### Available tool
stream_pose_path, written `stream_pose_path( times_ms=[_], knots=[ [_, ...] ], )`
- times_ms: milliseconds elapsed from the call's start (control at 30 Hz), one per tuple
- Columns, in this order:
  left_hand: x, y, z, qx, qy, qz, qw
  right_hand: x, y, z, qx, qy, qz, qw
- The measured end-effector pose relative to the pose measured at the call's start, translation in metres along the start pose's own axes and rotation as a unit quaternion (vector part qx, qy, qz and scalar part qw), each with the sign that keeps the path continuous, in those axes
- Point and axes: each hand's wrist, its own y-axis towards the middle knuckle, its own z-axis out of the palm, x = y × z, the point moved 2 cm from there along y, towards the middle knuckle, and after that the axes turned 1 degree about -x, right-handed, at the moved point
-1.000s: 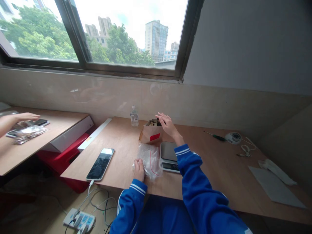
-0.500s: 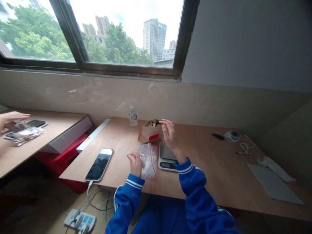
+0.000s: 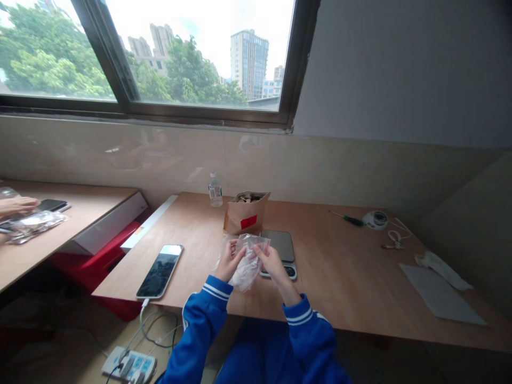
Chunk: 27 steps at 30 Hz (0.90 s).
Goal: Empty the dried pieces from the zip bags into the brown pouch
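Observation:
A clear zip-lock bag (image 3: pixel 247 266) hangs between my two hands in front of the kitchen scale. My left hand (image 3: pixel 229 260) is closed on its left side, and my right hand (image 3: pixel 272 262) pinches its upper right edge. Just behind the hands stands an open brown paper bag (image 3: pixel 240 213) with a red label; pale brown pieces show in its mouth. The digital scale (image 3: pixel 283 245) has a grey plate and a display partly covered by my right hand. More clear plastic lies under and beside my left hand.
A phone (image 3: pixel 160 271) on a charging cable lies at the left, and a water bottle (image 3: pixel 215 191) stands at the back. Rightward are a screwdriver (image 3: pixel 352 220), a white camera (image 3: pixel 375 220) and a grey sheet (image 3: pixel 436 293). Another person's hand (image 3: pixel 19 205) works at the left table.
My right hand has moved from the paper bag's mouth down to the zip-lock bag and grips it. The zip-lock bag is lifted and tilted between both hands.

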Motion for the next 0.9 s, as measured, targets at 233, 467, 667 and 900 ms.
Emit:
stream_pose_path(
  times_ms=[233, 467, 667, 900],
  knots=[
    [0.003, 0.003, -0.026, 0.006, 0.15, -0.026, 0.988, -0.021, 0.015, 0.007, -0.09, -0.078, -0.064, 0.991],
    [-0.017, 0.007, -0.034, -0.116, 0.458, 0.113, 0.874, -0.009, -0.018, -0.028, -0.256, -0.267, -0.206, 0.906],
    [-0.014, -0.01, 0.016, 0.011, 0.558, 0.234, 0.796, -0.032, -0.053, -0.089, -0.297, -0.337, -0.202, 0.87],
    [0.063, 0.0, 0.02, 0.089, 0.593, 0.085, 0.795, -0.057, -0.063, -0.104, -0.235, -0.331, -0.2, 0.892]
  ],
)
